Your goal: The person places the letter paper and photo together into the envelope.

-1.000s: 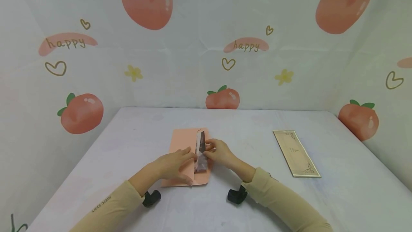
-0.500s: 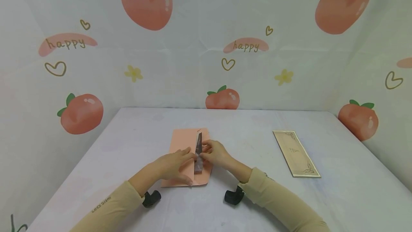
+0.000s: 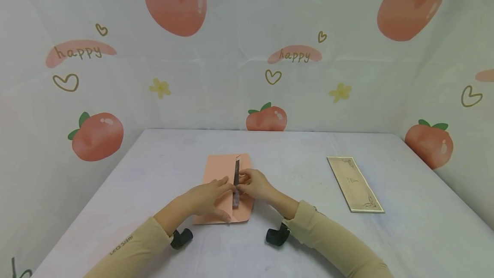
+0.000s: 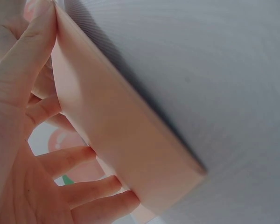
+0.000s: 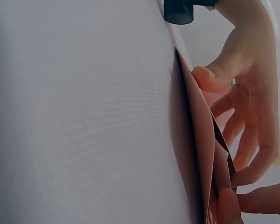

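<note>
A pink paper envelope (image 3: 221, 165) lies on the table, its mouth toward the right and a round-cornered flap (image 3: 244, 213) spread out there. My left hand (image 3: 206, 196) rests across the envelope with fingers spread, thumb by the near edge and fingertips by the mouth. In the left wrist view, the fingers (image 4: 91, 191) touch the paper's side. At the mouth, my right hand (image 3: 257, 185) pinches a dark printed card (image 3: 236, 171). Only a narrow strip of the card shows; the remainder is inside the envelope or behind fingers.
A long beige card with ornamented corners (image 3: 356, 184) lies on the right of the white table (image 3: 293, 158). Black wrist-worn pieces hang under the left sleeve (image 3: 181, 238) and the right sleeve (image 3: 278, 235). A fruit-printed cloth (image 3: 216, 76) hangs behind.
My right hand has moved left, sliding the printed card into the envelope, so its visible strip has narrowed. The left hand has stayed in place.
</note>
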A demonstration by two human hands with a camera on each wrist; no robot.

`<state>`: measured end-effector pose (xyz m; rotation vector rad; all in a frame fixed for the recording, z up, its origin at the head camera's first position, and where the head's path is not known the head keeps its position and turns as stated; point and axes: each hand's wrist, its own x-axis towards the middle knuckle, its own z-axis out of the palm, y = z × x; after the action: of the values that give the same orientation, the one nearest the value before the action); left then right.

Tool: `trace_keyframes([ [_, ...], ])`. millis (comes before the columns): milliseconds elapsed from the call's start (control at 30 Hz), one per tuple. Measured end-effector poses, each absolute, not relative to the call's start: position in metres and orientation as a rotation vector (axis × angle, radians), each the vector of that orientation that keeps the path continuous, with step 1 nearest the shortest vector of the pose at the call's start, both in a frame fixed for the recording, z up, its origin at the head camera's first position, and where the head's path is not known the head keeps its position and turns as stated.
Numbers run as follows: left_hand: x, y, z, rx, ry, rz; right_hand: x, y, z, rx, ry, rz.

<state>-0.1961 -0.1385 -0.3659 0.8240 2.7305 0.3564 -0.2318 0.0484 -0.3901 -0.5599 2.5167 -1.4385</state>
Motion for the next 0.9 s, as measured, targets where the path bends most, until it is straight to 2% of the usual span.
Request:
trace_keyframes([
  [900,-0.1955,-0.139,-0.3653,0.822,2.72,0.363,-0.2317,0.041,-0.3905,-0.491,2.438,-1.447],
])
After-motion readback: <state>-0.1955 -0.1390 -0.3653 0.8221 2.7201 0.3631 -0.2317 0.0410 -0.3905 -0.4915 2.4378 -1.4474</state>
